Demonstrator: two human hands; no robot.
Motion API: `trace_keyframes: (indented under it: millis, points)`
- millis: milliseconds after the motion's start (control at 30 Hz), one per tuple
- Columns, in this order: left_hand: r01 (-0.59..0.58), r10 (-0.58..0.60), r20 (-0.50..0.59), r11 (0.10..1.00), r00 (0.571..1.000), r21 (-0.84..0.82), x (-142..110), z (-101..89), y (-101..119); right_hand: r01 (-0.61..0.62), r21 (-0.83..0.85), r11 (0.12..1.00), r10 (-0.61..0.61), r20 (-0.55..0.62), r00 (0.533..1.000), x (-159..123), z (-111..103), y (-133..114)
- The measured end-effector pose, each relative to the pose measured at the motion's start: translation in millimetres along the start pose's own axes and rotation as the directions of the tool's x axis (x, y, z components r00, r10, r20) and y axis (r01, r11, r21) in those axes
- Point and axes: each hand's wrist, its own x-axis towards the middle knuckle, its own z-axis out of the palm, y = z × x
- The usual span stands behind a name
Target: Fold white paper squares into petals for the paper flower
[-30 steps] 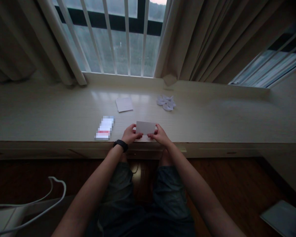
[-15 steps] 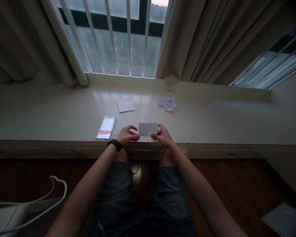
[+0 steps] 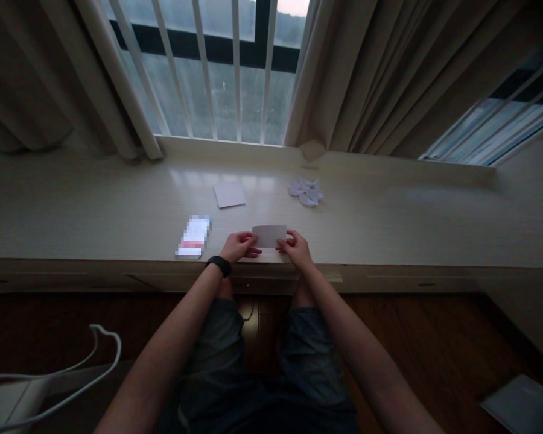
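Note:
A small rectangular sheet of white paper [image 3: 269,236] is held up between my two hands, just above the front of the white ledge [image 3: 389,223]. My left hand [image 3: 241,245], with a black band on its wrist, pinches the paper's left edge between thumb and fingers. At the opposite edge, my right hand [image 3: 295,247] grips it the same way. Beyond the hands lie a stack of square white paper [image 3: 229,194] and, to its right, a folded white paper flower shape [image 3: 306,191].
A phone [image 3: 193,236], its screen blurred out, lies left of my hands. Curtains [image 3: 362,72] and a barred window [image 3: 208,90] stand behind the ledge. White cable [image 3: 104,328] loops at lower left. On the floor at lower right is a flat pale object [image 3: 522,404].
Half a second ago my left hand was apart from the paper with its fingers parted; now it pinches the left edge again. My right hand has kept its hold throughout.

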Motion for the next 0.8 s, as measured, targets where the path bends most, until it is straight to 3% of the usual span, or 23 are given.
trace_keyframes:
  millis: [167,367,633,800]
  points:
    - [-0.002,0.002,-0.04,1.0,0.999,0.005,10,-10.2,-11,-0.034,0.075,0.997,0.045,-0.157,0.987,11,2,9]
    - [-0.051,0.052,-0.042,0.998,0.998,0.026,15,-20.0,-23,-0.043,0.079,0.996,0.053,-0.12,0.991,14,0,13]
    - [-0.109,0.113,-0.123,0.993,0.986,0.037,8,-15.9,-21,0.045,0.075,0.996,-0.029,-0.197,0.98,6,1,17]
    - [-0.112,0.112,-0.139,0.994,0.984,0.009,8,-16.0,-20,0.056,-0.034,0.998,-0.061,-0.182,0.981,2,-1,16]
